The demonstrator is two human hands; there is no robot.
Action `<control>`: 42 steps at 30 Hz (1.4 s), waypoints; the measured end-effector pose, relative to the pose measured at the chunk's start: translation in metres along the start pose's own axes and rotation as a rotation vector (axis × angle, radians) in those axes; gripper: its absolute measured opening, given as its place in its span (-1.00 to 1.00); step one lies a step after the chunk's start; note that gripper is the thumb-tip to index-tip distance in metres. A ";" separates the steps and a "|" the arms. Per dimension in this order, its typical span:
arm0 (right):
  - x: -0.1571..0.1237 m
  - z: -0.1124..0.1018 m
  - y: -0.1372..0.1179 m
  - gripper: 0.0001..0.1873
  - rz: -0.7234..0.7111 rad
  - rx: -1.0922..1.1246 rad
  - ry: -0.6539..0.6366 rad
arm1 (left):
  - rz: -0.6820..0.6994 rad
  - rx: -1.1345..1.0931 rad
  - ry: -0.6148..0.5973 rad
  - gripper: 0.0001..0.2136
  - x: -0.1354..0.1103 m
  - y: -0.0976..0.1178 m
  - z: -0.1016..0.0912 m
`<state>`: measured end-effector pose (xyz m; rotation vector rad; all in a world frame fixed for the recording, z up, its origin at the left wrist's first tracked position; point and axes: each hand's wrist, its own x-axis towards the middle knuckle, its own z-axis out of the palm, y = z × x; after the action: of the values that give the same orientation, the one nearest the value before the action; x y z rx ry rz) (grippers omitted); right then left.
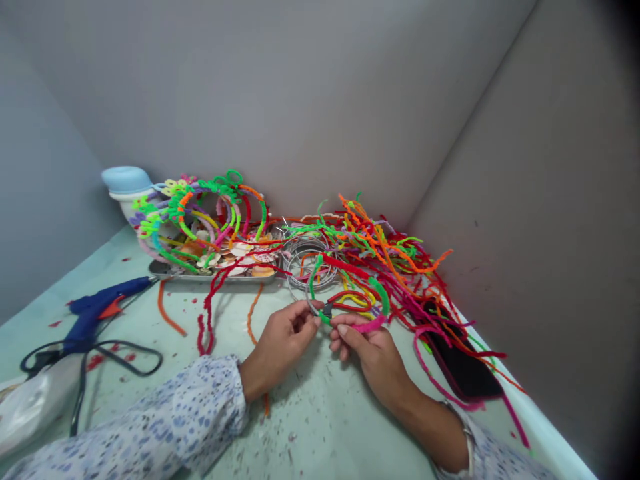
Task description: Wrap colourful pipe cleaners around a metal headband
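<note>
Between my two hands is a headband (379, 293), a bare metal hoop partly wrapped in green, red and pink pipe cleaner. My left hand (285, 337) pinches it near its bare end, fingers closed. My right hand (367, 350) grips the wrapped part beside a green stretch, thumb on top. Just behind the hoop lie red-handled pliers or cutters (353, 300), their jaws partly hidden. A stack of bare metal hoops (310, 257) sits beyond them. Loose pipe cleaners (390, 250) in many colours are heaped to the right of the stack.
A metal tray (220, 276) holds shells and finished colourful headbands (200, 207). Behind it stands a white bottle with a blue lid (127, 180). A blue glue gun (100, 310) with its black cord lies left. A dark phone (463, 357) lies at right, partly under pipe cleaners. Grey walls enclose the table.
</note>
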<state>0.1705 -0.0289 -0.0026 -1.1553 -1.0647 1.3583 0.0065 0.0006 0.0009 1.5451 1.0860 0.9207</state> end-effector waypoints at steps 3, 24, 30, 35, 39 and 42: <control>0.001 -0.001 0.000 -0.70 -0.001 0.028 -0.002 | 0.011 0.007 -0.006 -0.64 -0.001 -0.001 0.001; 0.002 -0.005 0.008 -0.78 -0.052 0.131 -0.051 | 0.142 -0.029 0.036 -0.78 0.000 0.001 -0.003; 0.002 -0.005 0.008 -0.80 -0.071 0.081 -0.045 | 0.216 0.080 0.052 -0.82 0.000 0.001 -0.005; 0.001 -0.005 0.009 -0.80 -0.121 0.024 -0.038 | 0.253 0.169 0.078 -0.84 0.000 0.003 -0.005; -0.001 -0.005 0.008 -0.78 -0.151 -0.034 -0.032 | 0.259 0.217 0.104 -0.85 0.000 0.005 -0.005; -0.001 -0.004 0.006 -0.78 -0.152 -0.065 -0.010 | 0.255 0.250 0.112 -0.85 0.000 0.006 -0.004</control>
<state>0.1737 -0.0303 -0.0091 -1.0922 -1.1872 1.2195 0.0036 0.0010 0.0078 1.8894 1.1340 1.0857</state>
